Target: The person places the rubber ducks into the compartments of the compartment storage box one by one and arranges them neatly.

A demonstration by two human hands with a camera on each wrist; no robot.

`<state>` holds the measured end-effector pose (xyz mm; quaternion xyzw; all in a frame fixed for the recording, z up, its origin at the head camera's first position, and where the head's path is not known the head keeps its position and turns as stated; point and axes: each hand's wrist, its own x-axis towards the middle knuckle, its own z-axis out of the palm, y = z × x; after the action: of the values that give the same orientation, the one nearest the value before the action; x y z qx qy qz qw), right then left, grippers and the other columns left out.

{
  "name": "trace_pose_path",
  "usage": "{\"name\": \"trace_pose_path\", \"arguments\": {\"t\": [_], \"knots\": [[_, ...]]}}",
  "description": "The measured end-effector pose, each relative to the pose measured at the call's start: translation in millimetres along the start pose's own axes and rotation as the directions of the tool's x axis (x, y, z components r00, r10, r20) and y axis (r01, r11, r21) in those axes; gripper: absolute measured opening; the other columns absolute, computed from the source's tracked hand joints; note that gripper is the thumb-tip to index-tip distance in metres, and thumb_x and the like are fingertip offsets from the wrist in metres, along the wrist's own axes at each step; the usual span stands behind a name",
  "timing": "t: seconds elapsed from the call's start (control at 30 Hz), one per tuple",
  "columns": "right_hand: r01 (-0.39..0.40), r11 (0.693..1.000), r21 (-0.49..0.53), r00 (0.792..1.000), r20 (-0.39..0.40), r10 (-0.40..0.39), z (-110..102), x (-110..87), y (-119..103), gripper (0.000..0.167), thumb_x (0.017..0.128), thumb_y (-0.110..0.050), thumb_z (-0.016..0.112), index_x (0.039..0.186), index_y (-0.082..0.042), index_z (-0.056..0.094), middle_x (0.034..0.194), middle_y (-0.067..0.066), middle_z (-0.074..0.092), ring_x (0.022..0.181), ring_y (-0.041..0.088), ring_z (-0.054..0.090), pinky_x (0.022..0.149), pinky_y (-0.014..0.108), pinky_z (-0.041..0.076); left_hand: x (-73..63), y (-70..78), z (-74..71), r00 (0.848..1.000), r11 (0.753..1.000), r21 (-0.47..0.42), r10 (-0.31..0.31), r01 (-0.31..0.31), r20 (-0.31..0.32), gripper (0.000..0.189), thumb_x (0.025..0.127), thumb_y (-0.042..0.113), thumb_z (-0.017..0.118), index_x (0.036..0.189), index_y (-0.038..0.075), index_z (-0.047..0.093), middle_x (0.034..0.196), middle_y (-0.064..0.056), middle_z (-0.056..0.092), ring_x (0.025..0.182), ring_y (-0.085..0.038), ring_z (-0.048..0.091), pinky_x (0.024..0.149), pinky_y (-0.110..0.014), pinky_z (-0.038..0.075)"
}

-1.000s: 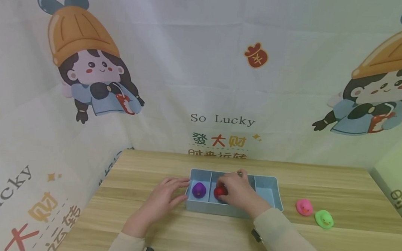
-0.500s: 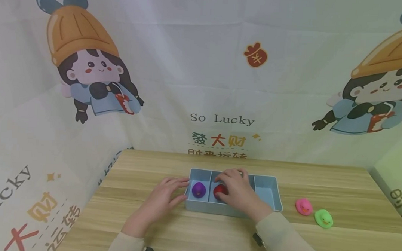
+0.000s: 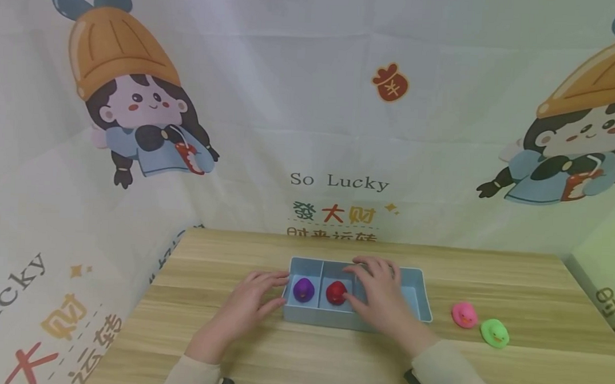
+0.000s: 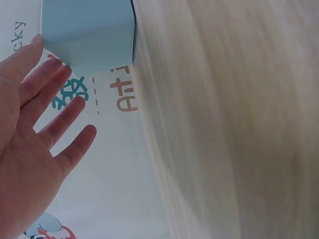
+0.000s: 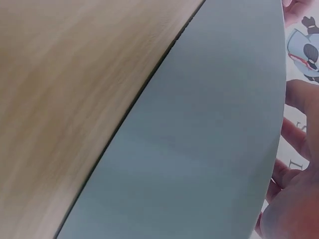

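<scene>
At the far left, the left hand (image 3: 254, 295) has its fingers loosely extended and spread, fingertips at the end wall of the blue divided tray (image 3: 328, 317). A purple toy (image 3: 304, 290) sits in the tray's leftmost compartment, a red toy (image 3: 336, 293) in the next. Over the tray, the right hand (image 3: 383, 290) arches with thumb and fingers apart; whether its thumb touches the red toy cannot be told. Farther right, a pink toy duck (image 3: 464, 315) and a green toy duck (image 3: 494, 333) rest on the wooden table (image 3: 259, 356).
</scene>
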<state>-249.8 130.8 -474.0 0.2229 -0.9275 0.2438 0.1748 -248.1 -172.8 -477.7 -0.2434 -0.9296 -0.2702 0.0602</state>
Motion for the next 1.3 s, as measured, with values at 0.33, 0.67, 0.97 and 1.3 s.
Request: {"name": "trace_pose_path", "arguments": {"t": [0.33,0.67,0.97,1.3], "knots": [[0.015,1.0,-0.017,0.996,-0.084,-0.017,-14,-20.5,15,0.047,0.081,-0.021,0.088,0.123,-0.015,0.069,0.143,0.017,0.056,0.132,0.039,0.047,0.111,0.066,0.024,0.0,0.1,0.7,1.0,1.0,-0.019,-0.006,0.006,0.005,0.044,0.097,0.026,0.073,0.137,0.011,0.065,0.151,-0.003,0.059,0.139,-0.027,0.051,0.12,-0.054,0.041],[0.048,0.995,-0.086,0.99,-0.129,-0.059,-28,-39.9,24,0.056,0.081,-0.018,0.088,0.13,-0.011,0.063,0.145,0.023,0.051,0.13,0.041,0.046,0.104,0.062,0.03,0.2,0.5,2.6,1.0,1.0,-0.021,-0.006,0.006,0.0,0.044,0.096,0.024,0.073,0.138,0.011,0.064,0.15,-0.004,0.059,0.138,-0.028,0.052,0.119,-0.055,0.041],[0.032,0.994,-0.106,0.99,-0.13,-0.046,-41,-51.0,28,0.059,0.083,-0.02,0.085,0.136,-0.011,0.06,0.148,0.022,0.048,0.132,0.042,0.046,0.102,0.059,0.032,1.1,0.7,2.7,1.0,1.0,-0.013,-0.015,0.015,0.011,0.044,0.097,0.024,0.072,0.138,0.01,0.064,0.151,-0.002,0.059,0.139,-0.027,0.051,0.12,-0.055,0.04],[0.003,0.996,-0.094,0.989,-0.149,-0.017,-50,-64.4,31,0.057,0.084,-0.02,0.084,0.135,-0.011,0.059,0.147,0.022,0.049,0.131,0.043,0.046,0.103,0.066,0.034,0.3,-0.7,1.5,1.0,1.0,-0.02,-0.013,0.013,0.01,0.044,0.097,0.025,0.072,0.138,0.011,0.064,0.151,-0.003,0.058,0.139,-0.027,0.051,0.121,-0.054,0.039]]}}
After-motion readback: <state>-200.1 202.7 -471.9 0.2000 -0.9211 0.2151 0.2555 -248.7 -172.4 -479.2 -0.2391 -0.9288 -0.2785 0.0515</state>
